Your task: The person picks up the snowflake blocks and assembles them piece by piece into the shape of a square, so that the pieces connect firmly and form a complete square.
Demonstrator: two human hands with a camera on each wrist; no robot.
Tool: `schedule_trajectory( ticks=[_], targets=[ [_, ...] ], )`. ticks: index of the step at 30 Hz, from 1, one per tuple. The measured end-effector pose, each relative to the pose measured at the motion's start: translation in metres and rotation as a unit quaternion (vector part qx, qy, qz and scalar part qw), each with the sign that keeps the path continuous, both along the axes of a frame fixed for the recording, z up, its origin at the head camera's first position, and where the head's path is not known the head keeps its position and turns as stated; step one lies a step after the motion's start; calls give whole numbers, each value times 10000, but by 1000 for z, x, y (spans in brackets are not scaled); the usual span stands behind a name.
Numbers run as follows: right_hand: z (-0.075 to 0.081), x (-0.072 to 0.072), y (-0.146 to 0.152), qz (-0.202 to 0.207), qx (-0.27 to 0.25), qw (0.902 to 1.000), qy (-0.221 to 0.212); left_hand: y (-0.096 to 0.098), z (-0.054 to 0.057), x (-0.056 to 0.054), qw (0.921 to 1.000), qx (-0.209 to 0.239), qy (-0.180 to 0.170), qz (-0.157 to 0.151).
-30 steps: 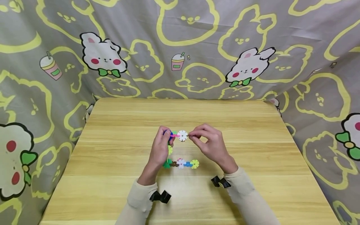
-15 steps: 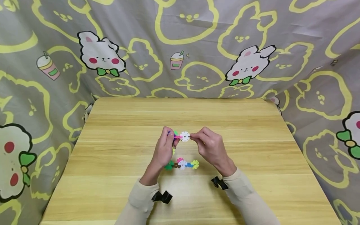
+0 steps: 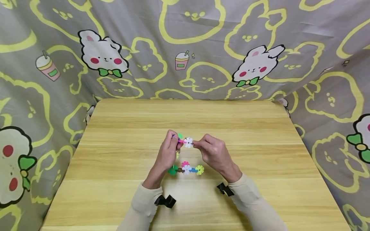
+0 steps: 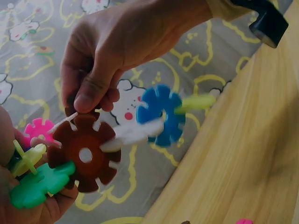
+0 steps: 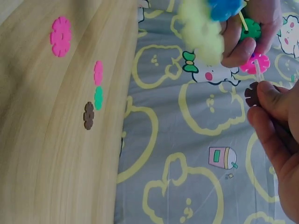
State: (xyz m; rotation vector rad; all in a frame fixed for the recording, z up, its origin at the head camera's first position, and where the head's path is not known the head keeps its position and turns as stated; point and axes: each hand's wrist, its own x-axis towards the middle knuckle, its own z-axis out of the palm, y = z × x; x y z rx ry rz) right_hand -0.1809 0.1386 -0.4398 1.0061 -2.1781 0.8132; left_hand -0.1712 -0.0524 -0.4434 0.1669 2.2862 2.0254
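Observation:
My left hand [image 3: 167, 150] grips a chain of slotted plastic snowflake discs, its blue and pink pieces at the fingers. A white disc [image 3: 187, 140] stands out from the pink one toward the right. At that white disc's right edge my right hand [image 3: 215, 149] pinches a small brown disc [image 5: 251, 95] between thumb and fingertip. Below the left hand hangs the rest of the chain, with a green disc [image 3: 173, 170], a brown one, a white one, a blue disc [image 4: 149, 105] and a yellow disc [image 3: 199, 170]. The left palm hides part of it.
On the wooden table [image 3: 115, 144] lie several loose discs, among them a pink disc [image 5: 60, 37], a green disc [image 5: 98, 98] and a brown disc [image 5: 88, 115]. A patterned curtain [image 3: 202, 80] closes in the back and sides.
Both hands shift slightly right, then the white disc and right hand come a little back left and down. The right fingers fold in closer around the brown disc.

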Motion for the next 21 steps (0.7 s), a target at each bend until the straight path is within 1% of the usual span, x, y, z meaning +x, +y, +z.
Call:
schedule_trajectory(
  ticks=[2,4,6,8,10,12,14,16,17,19,21],
  targets=[
    [0,0,1,52,-96,9999,-47,-1,0,-1,10000,93,-32,-2],
    [1,-1,2,161,-237,9994,-207,-2,1,-1,9997,231,-17,12],
    [1,-4,5,363,-473,9969,-510,-3,2,-2,9993,375,50,33],
    [0,-8,8,504,-782,9917,-890,-6,3,-2,9986,509,124,40],
    [-4,-13,12,454,-1126,9837,-1323,-8,4,-2,9978,641,147,50],
    [-10,-19,16,92,-1237,9767,-1750,-10,4,-2,9964,827,130,117],
    [-19,-26,17,-381,-996,9681,-2266,-12,5,-3,9945,1023,114,213],
    [-31,-34,15,-754,-414,9552,-2831,-14,6,-3,9923,1197,106,284],
    [-37,-37,13,-876,-15,9472,-3083,-15,7,-3,9917,1249,106,301],
    [-49,-42,9,-947,793,9299,-3466,-16,8,-3,9909,1310,112,304],
    [-59,-45,4,-924,1369,9133,-3724,-16,9,-3,9904,1345,103,314]
  ],
)
